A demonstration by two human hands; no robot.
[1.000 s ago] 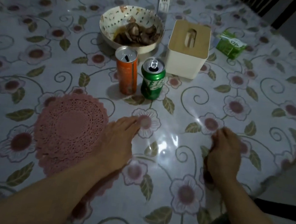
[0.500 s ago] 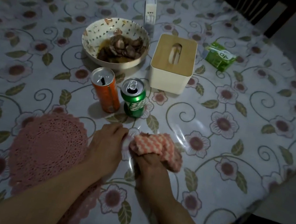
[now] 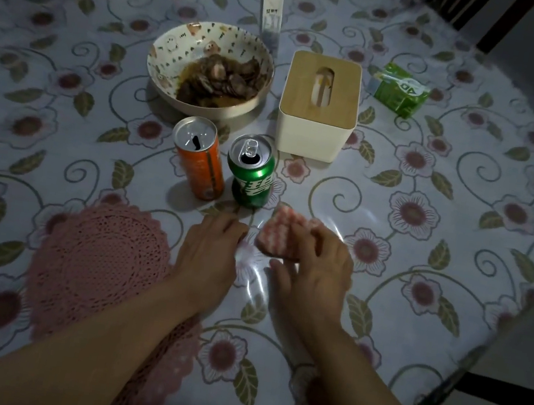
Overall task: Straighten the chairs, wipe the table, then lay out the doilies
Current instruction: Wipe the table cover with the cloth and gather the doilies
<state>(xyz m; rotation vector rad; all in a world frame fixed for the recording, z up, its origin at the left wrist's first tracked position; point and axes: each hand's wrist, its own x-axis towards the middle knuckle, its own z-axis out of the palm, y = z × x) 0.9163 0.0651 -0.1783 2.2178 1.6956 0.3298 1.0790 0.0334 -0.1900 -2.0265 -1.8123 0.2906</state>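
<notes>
1. Bowl [image 3: 209, 69]: dark food pieces in brownish sauce.
2. Orange can [image 3: 200, 157], green can [image 3: 251, 171]: tops opened; contents unseen.
3. Right hand [image 3: 312, 271] grasps pink checked cloth [image 3: 283, 234] on table [image 3: 435, 179].
4. Left hand [image 3: 208, 252] flat, fingers relaxed, beside doily [image 3: 94, 256].

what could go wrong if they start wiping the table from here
The orange can and green can, both opened, stand just beyond the cloth in the right hand; a forward sweep could tip and spill them.

The left hand rests beside the pink doilies; wiping leftward may wet or drag them.

The bowl of food and tissue box crowd the middle, so that area may go unwiped.
</notes>
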